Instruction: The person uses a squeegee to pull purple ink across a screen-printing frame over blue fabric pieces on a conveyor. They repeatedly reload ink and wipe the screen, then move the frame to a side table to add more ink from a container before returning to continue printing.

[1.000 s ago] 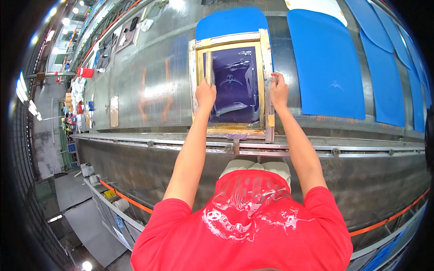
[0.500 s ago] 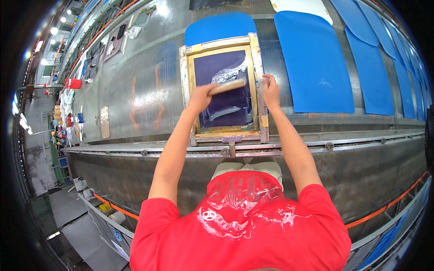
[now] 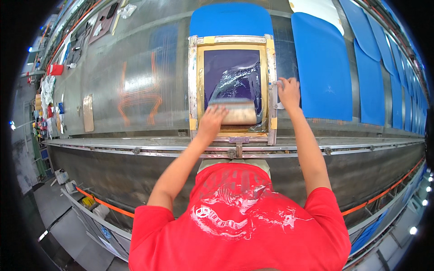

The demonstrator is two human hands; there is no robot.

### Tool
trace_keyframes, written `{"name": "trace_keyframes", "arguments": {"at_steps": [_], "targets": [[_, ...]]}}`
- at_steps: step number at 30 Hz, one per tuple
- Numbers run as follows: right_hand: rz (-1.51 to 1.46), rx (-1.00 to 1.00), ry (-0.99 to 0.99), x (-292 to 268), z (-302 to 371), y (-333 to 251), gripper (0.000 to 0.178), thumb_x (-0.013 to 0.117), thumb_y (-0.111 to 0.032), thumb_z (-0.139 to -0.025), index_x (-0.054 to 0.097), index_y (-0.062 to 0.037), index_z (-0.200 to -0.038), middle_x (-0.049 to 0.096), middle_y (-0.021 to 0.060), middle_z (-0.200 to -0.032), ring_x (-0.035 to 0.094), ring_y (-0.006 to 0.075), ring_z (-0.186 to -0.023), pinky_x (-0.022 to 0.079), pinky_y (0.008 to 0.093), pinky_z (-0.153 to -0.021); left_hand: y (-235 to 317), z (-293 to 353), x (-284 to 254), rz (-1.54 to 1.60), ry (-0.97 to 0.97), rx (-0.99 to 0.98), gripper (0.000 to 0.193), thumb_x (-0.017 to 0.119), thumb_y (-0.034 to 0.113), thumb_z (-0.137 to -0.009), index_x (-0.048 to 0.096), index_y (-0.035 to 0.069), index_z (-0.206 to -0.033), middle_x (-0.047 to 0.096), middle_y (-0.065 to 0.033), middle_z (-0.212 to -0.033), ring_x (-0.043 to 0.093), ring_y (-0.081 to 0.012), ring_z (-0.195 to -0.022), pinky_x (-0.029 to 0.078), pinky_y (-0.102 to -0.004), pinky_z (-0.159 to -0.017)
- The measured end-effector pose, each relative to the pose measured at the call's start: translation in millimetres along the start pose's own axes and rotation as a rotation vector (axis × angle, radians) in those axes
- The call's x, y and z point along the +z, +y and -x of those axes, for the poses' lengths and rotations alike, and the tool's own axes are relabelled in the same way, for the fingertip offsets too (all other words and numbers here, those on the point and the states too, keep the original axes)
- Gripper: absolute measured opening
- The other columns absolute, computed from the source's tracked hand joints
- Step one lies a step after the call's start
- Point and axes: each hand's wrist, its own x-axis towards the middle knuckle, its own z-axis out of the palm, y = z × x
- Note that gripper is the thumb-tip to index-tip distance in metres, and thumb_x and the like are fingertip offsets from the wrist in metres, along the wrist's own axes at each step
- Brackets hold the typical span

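Note:
A screen printing frame (image 3: 194,81) lies on the long metal table, over the near part of a blue sheet (image 3: 230,20). White ink (image 3: 239,79) is spread in streaks over its dark purple mesh (image 3: 221,61). My left hand (image 3: 214,121) is closed on the left end of a wooden squeegee (image 3: 242,114), which lies across the near part of the mesh, slightly blurred. At the frame's right side, my right hand (image 3: 290,92) has its fingers bent onto the edge, beside a small pale plate (image 3: 279,100). Its fingertips are partly hidden.
Several blue sheets (image 3: 323,67) lie in a row to the right, with a white sheet (image 3: 318,13) behind. A metal rail (image 3: 181,151) runs along the table's near edge. At far left are a red container (image 3: 55,70) and a brown strip (image 3: 88,113).
My left hand has brought the squeegee down toward me, from a raised, slanted position to the near part of the mesh. The ink's streaks have changed shape. My right hand stays at the frame's right side.

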Motion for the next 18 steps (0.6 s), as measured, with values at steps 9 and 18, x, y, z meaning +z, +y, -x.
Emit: {"name": "trace_keyframes", "arguments": {"at_steps": [9, 18], "targets": [[-0.050, -0.352, -0.389, 2, -89, -94, 0.048, 0.075, -0.023, -0.084, 0.065, -0.0054, -0.127, 0.063, 0.0161, -0.129, 0.057, 0.0365, -0.120, 0.047, 0.0452, -0.102, -87, -177, -45, 0.221, -0.124, -0.175, 0.045, 0.063, -0.003, -0.078, 0.073, 0.018, -0.118, 0.072, -0.0120, -0.115, 0.069, -0.0342, -0.101, 0.056, -0.0431, -0.088], [-0.273, -0.387, -0.210, 21, 88, -87, 0.047, 0.073, 0.000, -0.073, 0.066, -0.0037, -0.120, 0.061, 0.0141, -0.121, 0.057, 0.0349, -0.116, 0.048, 0.0428, -0.101, -42, -27, -15, 0.188, 0.027, -0.071, 0.045, 0.062, -0.007, -0.076, 0.073, 0.012, -0.115, 0.072, -0.0074, -0.120, 0.066, -0.0260, -0.115, 0.052, -0.0401, -0.102]]}}
